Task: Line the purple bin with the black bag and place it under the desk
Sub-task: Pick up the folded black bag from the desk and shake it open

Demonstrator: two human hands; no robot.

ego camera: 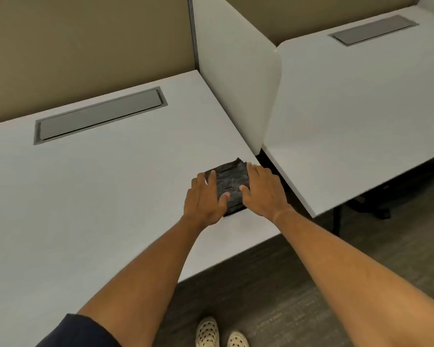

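Plastic, thin and crinkled, folded into a flat black square: that is the black bag (229,185) as my head camera shows it, lying on the counter (98,196) near its right front corner, just short of the gap to the neighbouring desk (361,108) and the white divider panel (238,78). My left hand (206,199) lies flat on the bag's left side, fingers spread and thumb resting across the film; my right hand (262,189) covers the right edge in the same way, open and pressing rather than gripping. Neither hand has closed on anything yet. I judge the bag to be very light, soft and limp, with no stiffness of its own, and slick enough to slide on the smooth counter if I push instead of pinch. It will not break, but thin film can tear if I drag it against an edge. The best hold, I think, is a pinch on a loose outer fold at the far corner, where a flap stands up a little, and then a shake to open it. The purple bin is not in view; below the counter I see only carpet and my spotted shoes (221,333).
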